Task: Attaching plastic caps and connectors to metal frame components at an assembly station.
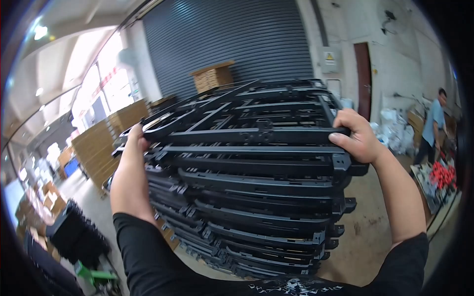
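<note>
Before me rises a tall stack of black metal frames (266,212), laid flat on one another. My right hand (356,136) is closed round the near right corner of the top frame (291,134), thumb on its front bar. On the left, my left hand (139,136) grips the same frame near its left corner; its fingers are partly hidden behind the wrist and the bar. Both arms reach forward, spread wide. The top frame lies on or just above the frame below; I cannot tell which.
Behind the stack are a wooden crate (213,78) and a grey roller shutter (227,39). Stacked brown boards (106,140) stand left, near black parts (79,232) and a green pallet-truck part (96,274). At right, a person (433,126) stands by red parts (442,175) and plastic bags (395,130).
</note>
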Demonstrator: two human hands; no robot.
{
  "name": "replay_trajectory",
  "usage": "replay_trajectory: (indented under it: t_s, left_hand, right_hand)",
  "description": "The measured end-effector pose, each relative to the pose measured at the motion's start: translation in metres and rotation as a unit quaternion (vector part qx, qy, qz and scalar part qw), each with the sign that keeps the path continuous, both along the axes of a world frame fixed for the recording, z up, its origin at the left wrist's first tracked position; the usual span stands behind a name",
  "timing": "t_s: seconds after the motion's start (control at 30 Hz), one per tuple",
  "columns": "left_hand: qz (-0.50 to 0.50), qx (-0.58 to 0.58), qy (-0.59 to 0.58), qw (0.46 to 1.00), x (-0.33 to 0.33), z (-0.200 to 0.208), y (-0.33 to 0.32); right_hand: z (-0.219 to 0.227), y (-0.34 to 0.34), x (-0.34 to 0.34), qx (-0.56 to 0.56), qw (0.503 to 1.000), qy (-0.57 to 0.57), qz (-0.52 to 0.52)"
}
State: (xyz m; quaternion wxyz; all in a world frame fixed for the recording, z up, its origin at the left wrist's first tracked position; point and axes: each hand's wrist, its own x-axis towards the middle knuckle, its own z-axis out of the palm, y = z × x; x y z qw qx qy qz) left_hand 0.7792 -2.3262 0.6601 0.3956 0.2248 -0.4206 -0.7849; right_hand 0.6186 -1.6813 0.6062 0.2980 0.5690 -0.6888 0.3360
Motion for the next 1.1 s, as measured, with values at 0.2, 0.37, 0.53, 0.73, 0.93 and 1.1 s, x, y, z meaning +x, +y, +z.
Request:
replay_trajectory:
  t_s: [0.2,0.37,0.53,0.73,0.93,1.1]
  left_hand:
    - [-0.014,-0.129,0.121,0.984,-0.028,0.046,0.058]
    - [-0.088,-0.147,0.222,0.960,-0.086,0.078,0.186]
    - [-0.084,-0.166,0.206,0.961,-0.102,0.090,0.269]
    - [-0.070,-0.168,0.176,0.967,-0.134,0.106,0.379]
    - [-0.058,-0.194,0.145,0.968,-0.167,0.120,0.455]
    - [-0.045,-0.191,0.101,0.975,-0.201,0.126,0.514]
  right_hand:
    - [0.003,-0.006,0.004,0.011,0.999,-0.027,-0.026]
    - [-0.002,-0.007,-0.006,0.029,0.998,-0.039,-0.029]
    - [0.016,-0.004,-0.004,0.075,0.996,-0.005,0.044]
    - [0.009,0.016,-0.022,0.045,0.993,0.015,0.112]
    - [-0.039,0.121,-0.035,-0.088,0.989,0.066,0.097]
    - [-0.159,0.293,-0.099,0.022,0.962,-0.226,0.149]
